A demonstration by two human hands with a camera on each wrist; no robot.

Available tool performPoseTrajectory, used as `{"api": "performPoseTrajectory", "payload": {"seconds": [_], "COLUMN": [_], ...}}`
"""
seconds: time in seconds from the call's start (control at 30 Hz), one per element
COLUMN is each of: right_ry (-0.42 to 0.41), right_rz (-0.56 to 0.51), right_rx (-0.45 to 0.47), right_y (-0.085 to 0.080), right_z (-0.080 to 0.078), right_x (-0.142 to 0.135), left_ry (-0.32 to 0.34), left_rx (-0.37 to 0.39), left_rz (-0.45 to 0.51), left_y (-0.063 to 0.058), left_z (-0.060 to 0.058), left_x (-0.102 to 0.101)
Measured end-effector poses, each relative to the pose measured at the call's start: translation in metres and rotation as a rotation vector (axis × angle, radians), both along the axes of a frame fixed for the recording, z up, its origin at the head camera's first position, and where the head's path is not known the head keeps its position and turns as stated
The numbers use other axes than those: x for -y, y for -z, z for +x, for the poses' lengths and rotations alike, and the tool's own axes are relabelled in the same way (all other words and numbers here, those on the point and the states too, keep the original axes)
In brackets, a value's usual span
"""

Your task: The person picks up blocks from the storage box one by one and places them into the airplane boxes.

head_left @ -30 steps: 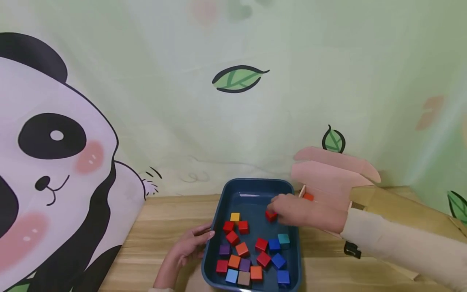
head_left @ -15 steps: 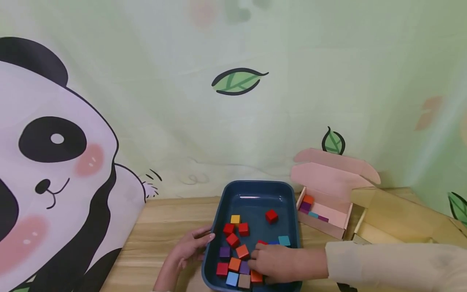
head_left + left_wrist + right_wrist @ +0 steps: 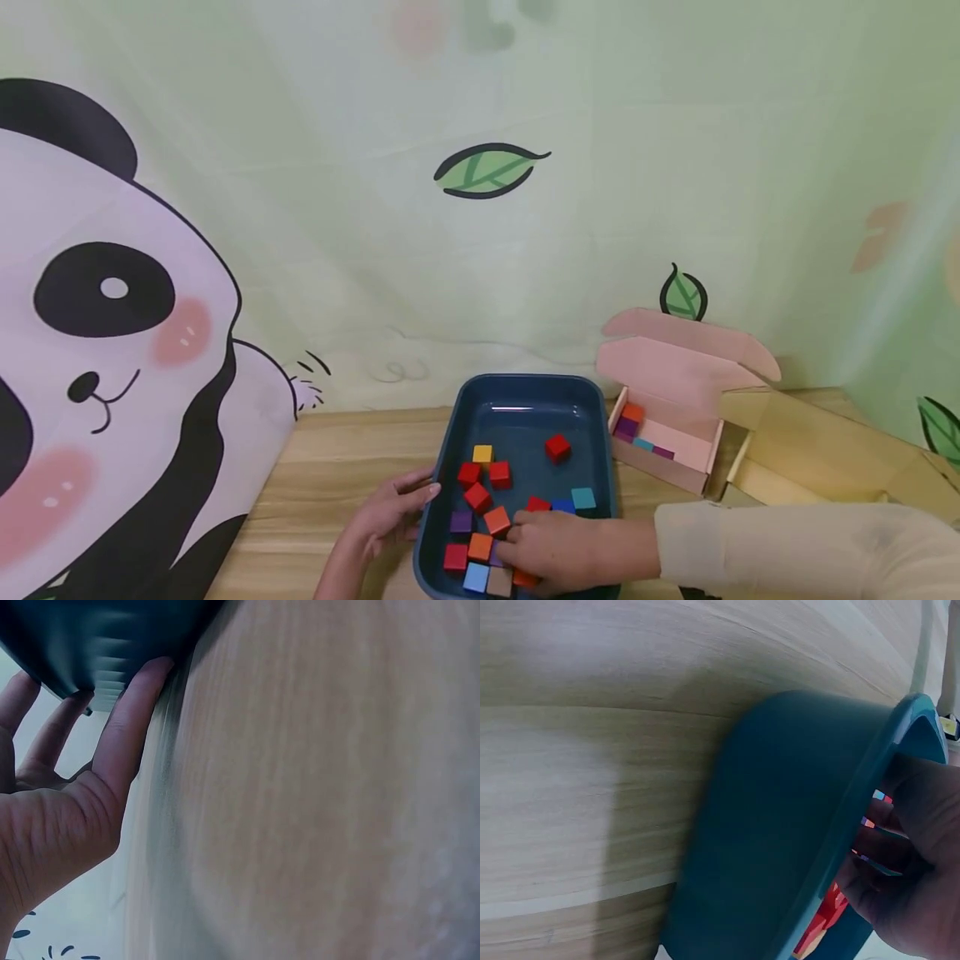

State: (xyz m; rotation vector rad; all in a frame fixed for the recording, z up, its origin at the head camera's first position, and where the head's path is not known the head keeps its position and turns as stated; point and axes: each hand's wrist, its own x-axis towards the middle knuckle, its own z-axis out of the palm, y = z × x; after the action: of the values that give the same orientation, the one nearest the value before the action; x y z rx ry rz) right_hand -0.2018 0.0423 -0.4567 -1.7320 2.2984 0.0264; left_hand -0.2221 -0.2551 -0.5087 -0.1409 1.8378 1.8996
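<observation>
A dark blue tray holds several small coloured cubes, among them a yellow cube, a lone red cube and a teal cube. My left hand rests against the tray's left side, thumb at the rim; in the left wrist view its fingers reach straight to the tray wall. Inside the tray, low on the right, my right hand bends its fingers down among cubes. Its fingertips overlap a purple cube; whether they pinch it I cannot tell. Several cubes lie hidden beneath this hand.
Right of the tray stands an open pink box with a few orange, purple and blue cubes inside. Beside it is an open tan cardboard box, partly behind the right sleeve. A patterned cloth hangs behind the wooden table.
My right hand lets go of the lone red cube in the tray's upper right and moves down to the lower cubes, then slightly left over the purple one. The left hand stays put.
</observation>
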Motion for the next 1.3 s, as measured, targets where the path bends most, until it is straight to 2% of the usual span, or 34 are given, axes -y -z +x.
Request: {"api": "performPoseTrajectory", "payload": {"seconds": [0.1,0.23,0.37,0.47,0.57,0.8,1.1,1.3], "right_ry": [0.0,0.041,0.079,0.094,0.119,0.182,0.26,0.34], "right_rz": [0.007,0.001,-0.072,-0.138,-0.173,-0.172,-0.211,-0.206], "right_rx": [0.018,0.109,0.187,0.198,0.167,0.056,0.01,-0.088], "right_y": [-0.004,-0.011,-0.02,-0.03,-0.041,-0.059,-0.067,-0.068], "right_z": [-0.002,-0.005,-0.008,-0.011,-0.017,-0.025,-0.036,-0.05], "right_x": [0.001,0.001,-0.003,-0.008,-0.013,-0.022,-0.045,-0.061], "left_ry": [0.0,0.002,0.008,0.011,0.011,0.006,0.012,0.008], "left_rx": [-0.005,-0.006,-0.006,-0.006,-0.006,0.002,-0.003,-0.003], "left_rz": [0.016,0.024,0.023,0.028,0.027,0.007,0.007,0.007], "left_y": [0.001,0.001,0.001,0.0,-0.001,-0.001,0.003,0.001], "left_z": [-0.001,-0.001,-0.001,-0.001,-0.001,0.0,0.0,0.001], "left_x": [0.0,0.0,0.0,0.0,0.0,0.001,0.001,0.001]}}
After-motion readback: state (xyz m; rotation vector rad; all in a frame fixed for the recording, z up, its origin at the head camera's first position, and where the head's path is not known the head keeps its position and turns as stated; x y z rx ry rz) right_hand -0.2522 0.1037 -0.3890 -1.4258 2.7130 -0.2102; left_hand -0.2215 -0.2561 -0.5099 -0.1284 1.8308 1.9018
